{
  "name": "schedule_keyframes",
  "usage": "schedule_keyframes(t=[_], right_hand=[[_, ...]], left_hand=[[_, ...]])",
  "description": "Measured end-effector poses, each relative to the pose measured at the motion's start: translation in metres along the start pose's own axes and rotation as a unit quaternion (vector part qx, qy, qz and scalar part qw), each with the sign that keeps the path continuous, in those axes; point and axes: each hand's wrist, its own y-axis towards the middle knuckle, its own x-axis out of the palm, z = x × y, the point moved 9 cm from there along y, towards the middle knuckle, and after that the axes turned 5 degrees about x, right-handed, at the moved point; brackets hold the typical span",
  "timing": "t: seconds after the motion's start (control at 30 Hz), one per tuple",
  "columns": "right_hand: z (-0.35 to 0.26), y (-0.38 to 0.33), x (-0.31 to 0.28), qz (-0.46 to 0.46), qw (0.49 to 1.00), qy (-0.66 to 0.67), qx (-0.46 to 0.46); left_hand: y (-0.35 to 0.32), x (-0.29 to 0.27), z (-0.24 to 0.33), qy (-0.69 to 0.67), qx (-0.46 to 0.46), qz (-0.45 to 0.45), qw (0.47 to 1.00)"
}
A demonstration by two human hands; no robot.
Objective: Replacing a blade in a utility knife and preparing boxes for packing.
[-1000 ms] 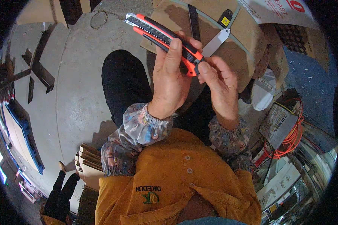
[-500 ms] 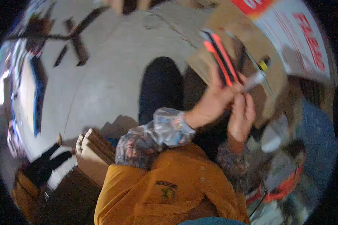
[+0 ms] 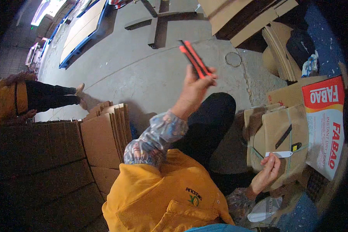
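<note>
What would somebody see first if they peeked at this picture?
Probably the bright orange and black utility knife, held up in the left hand over the grey concrete floor. Next, the right hand low at the right, its fingers pinching a thin silvery blade in front of tied cardboard. A tall stack of flat cardboard sheets stands at the left.

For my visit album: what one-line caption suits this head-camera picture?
Left hand raises an orange utility knife; right hand pinches its loose blade beside tied cardboard.
</note>
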Motion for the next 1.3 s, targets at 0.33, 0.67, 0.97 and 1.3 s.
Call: schedule_keyframes(t=[0.33, 0.67, 0.97, 1.3], right_hand=[[-0.004, 0.006, -0.011, 0.036, 0.999, 0.005, -0.007], [-0.005, 0.006, -0.035, 0.084, 0.995, 0.044, -0.027], [0.011, 0.014, -0.061, 0.117, 0.993, -0.008, -0.011], [0.017, 0.008, -0.079, 0.203, 0.978, -0.054, 0.010]], left_hand=[[0.015, -0.109, 0.092, 0.082, 0.138, 0.110, 0.981], [0.019, -0.161, 0.142, 0.098, 0.178, 0.194, 0.960], [0.010, -0.189, 0.200, 0.057, 0.266, 0.226, 0.935], [0.046, -0.282, 0.263, -0.079, 0.189, 0.047, 0.978]])
